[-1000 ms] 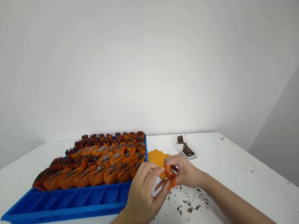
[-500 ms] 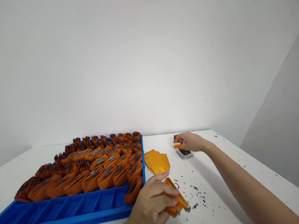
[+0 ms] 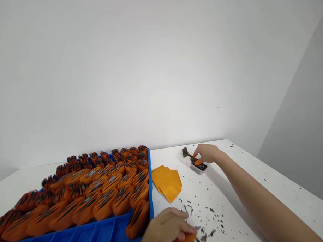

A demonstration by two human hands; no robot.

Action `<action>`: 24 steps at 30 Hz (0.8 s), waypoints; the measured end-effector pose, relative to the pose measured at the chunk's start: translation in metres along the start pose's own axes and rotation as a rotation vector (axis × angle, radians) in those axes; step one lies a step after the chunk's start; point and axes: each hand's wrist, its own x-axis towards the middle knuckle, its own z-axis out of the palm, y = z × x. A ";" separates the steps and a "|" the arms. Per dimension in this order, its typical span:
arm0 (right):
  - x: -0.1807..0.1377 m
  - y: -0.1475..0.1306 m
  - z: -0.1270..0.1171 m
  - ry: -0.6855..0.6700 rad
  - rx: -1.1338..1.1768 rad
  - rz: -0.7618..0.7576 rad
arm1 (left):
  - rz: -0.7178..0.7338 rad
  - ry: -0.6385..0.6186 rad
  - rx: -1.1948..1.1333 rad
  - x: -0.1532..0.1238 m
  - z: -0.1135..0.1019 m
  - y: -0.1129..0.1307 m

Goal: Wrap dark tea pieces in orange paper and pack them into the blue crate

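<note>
On the white table (image 3: 228, 217) stood a blue tray (image 3: 150, 195) holding rows of bags (image 3: 103, 206). Beside its near end, the left hand (image 3: 167, 226) gripped an orange pouch (image 3: 189, 239). Flat pouches (image 3: 169, 184) lay beyond. The right hand's (image 3: 209, 154) orange-tipped fingers reached into a tub (image 3: 197, 170) of leaves (image 3: 203, 166); whether they pinched any, I couldn't tell.

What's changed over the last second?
The right hand has come away from the left hand and moved forward; its orange-tipped fingers are now at the dark leaves in the small pale container. The left hand, now nearer the frame's bottom edge, holds an orange packet. The camera view shifted; the flat yellow-orange pieces and blue tray look undisturbed.
</note>
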 end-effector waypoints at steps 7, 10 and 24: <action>0.009 -0.001 0.016 0.021 -0.046 -0.016 | -0.325 0.124 -0.256 0.002 0.008 0.014; 0.009 -0.002 0.014 0.020 -0.062 -0.027 | -0.540 0.229 -0.409 0.002 0.014 0.022; -0.007 -0.017 -0.005 0.110 -0.103 -0.146 | -0.624 0.285 -0.436 0.003 0.018 0.028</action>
